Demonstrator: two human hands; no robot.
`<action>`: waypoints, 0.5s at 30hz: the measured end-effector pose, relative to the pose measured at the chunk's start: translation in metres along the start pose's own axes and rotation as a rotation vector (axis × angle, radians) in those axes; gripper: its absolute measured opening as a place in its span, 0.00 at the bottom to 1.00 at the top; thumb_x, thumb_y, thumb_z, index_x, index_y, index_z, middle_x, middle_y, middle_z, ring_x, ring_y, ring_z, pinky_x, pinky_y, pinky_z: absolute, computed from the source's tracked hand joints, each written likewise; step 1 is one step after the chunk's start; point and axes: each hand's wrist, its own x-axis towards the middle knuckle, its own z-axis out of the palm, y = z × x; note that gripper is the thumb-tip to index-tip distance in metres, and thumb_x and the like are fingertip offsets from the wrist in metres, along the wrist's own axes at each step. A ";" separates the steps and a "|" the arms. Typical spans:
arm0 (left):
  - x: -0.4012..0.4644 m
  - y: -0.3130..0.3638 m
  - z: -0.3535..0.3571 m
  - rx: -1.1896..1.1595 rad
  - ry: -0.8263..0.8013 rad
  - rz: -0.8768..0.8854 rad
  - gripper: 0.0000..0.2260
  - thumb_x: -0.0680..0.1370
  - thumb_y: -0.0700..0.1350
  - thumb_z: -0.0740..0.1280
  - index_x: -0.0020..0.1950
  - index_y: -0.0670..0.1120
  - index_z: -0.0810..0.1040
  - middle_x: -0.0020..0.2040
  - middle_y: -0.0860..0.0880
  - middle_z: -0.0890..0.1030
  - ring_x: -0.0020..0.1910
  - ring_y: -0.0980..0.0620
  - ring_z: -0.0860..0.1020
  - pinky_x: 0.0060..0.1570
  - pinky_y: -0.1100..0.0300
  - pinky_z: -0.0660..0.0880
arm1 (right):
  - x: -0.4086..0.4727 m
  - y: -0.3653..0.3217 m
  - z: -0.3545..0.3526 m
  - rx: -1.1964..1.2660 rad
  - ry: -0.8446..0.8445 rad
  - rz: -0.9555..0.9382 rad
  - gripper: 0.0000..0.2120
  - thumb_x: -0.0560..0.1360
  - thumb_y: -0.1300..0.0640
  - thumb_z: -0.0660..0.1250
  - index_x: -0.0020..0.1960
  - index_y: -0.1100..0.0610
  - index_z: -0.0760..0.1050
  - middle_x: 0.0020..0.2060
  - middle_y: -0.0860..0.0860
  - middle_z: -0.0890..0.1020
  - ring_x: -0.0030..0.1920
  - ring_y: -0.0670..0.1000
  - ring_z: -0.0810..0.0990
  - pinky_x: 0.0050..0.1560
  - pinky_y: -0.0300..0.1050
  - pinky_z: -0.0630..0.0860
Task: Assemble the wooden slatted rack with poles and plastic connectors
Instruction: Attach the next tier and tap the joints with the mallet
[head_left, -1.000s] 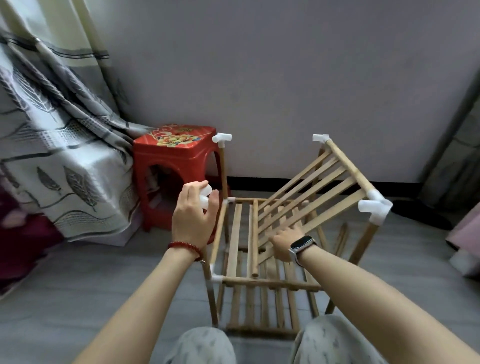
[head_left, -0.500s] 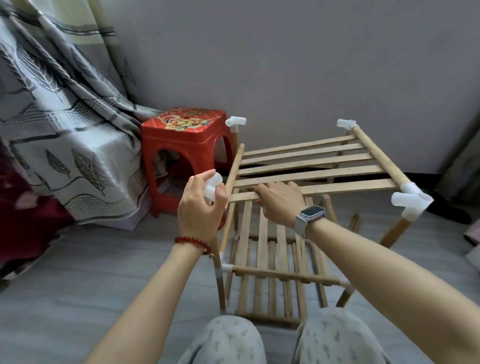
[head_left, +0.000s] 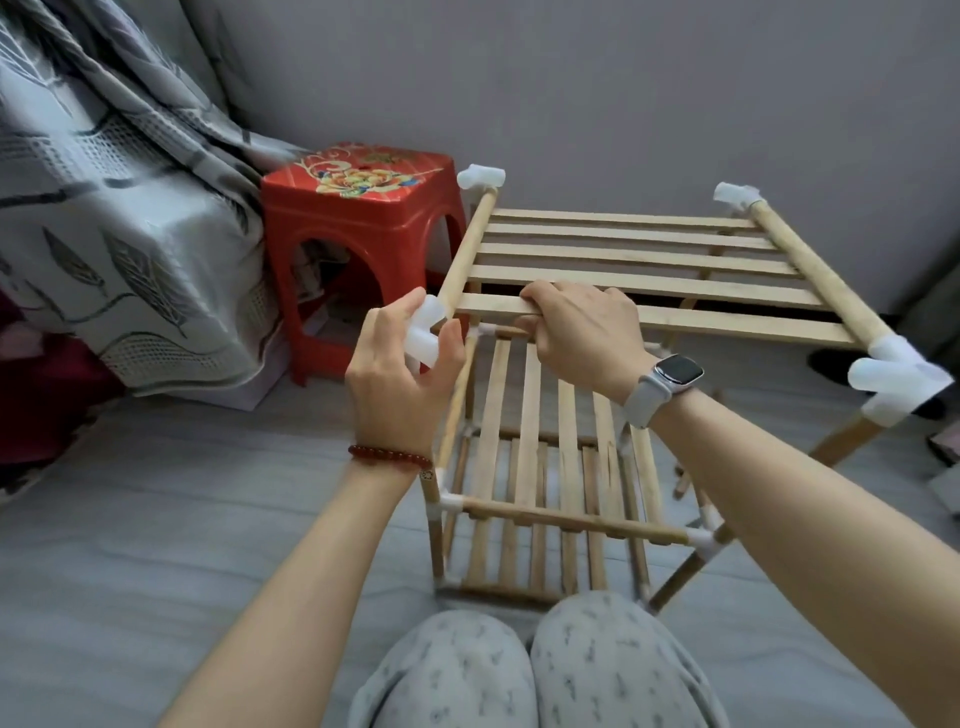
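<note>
Five slats make up the top shelf (head_left: 639, 270), which is held roughly level above the lower tiers of the rack (head_left: 540, 499), over the floor (head_left: 182, 519), so that its left rail can be met by the last corner piece. The right hand (head_left: 582, 325) is curled over the nearest slat, fingers wrapped round its front edge; this grip appears to be used to steady the shelf and keep it from dropping while the corner is worked on. The left hand (head_left: 402, 384) is closed round a white plastic connector (head_left: 423, 338), pinched between thumb and fingers at the near end of the left rail (head_left: 465, 249). The connector is held right at the rail's tip, probably so that the rail can be pushed into its socket and the upright pole (head_left: 457, 395) below taken by another opening; whether either is already seated cannot be told. Three other top corners already carry connectors: back left (head_left: 480, 177), back right (head_left: 735, 195) and front right (head_left: 901, 382), the last sitting on a slanting leg, so the frame is judged nearly complete at this level.

A red plastic stool (head_left: 358, 218) stands just beside the rack's back left corner, and a patterned curtain (head_left: 104, 208) is draped further left. The person's knees (head_left: 519, 670) are seen below the rack.
</note>
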 end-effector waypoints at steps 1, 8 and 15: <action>0.000 0.000 0.001 0.001 0.005 0.005 0.21 0.77 0.52 0.62 0.53 0.33 0.78 0.42 0.39 0.80 0.37 0.49 0.73 0.41 0.72 0.68 | 0.001 0.000 0.000 -0.003 0.006 0.002 0.13 0.80 0.50 0.55 0.61 0.53 0.70 0.50 0.51 0.78 0.48 0.54 0.74 0.48 0.48 0.64; -0.002 0.000 -0.001 0.069 0.028 0.002 0.18 0.75 0.50 0.64 0.54 0.36 0.79 0.40 0.41 0.80 0.27 0.55 0.68 0.34 0.69 0.67 | 0.002 -0.003 0.000 0.005 0.007 0.017 0.11 0.80 0.52 0.57 0.60 0.53 0.71 0.48 0.51 0.77 0.46 0.53 0.73 0.49 0.48 0.63; -0.003 0.007 -0.003 0.121 0.023 -0.014 0.21 0.74 0.53 0.64 0.55 0.37 0.79 0.38 0.43 0.79 0.28 0.49 0.73 0.32 0.60 0.73 | 0.008 -0.004 -0.002 0.047 -0.017 0.059 0.12 0.80 0.51 0.56 0.60 0.52 0.71 0.48 0.51 0.78 0.49 0.55 0.75 0.51 0.50 0.65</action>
